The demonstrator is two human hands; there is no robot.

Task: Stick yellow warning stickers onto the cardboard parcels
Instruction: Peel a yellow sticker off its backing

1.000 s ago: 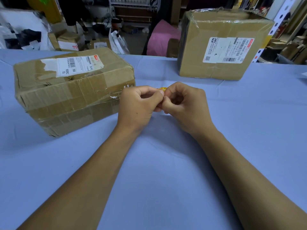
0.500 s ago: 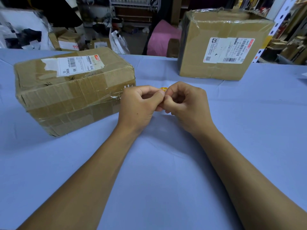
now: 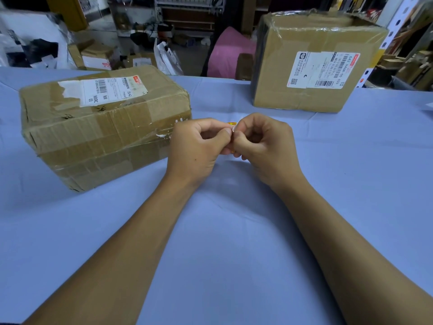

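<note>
yellow sticker [image 3: 232, 124] pinched between my left hand [image 3: 196, 148] and right hand [image 3: 264, 146], fingers shut tight on it. blue table [image 3: 234, 254] near me is bare, left parcel [image 3: 103, 127] just beside my left hand.

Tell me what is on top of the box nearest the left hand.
The near box carries a white shipping label with a barcode, a torn white paper patch beside it, and brown tape strips. No yellow sticker shows there. Its far side is hidden.

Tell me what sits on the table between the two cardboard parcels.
In the head view, only bare blue table cloth lies between the left parcel and the right parcel. Nearer the camera, both hands pinch the yellow sticker.
</note>
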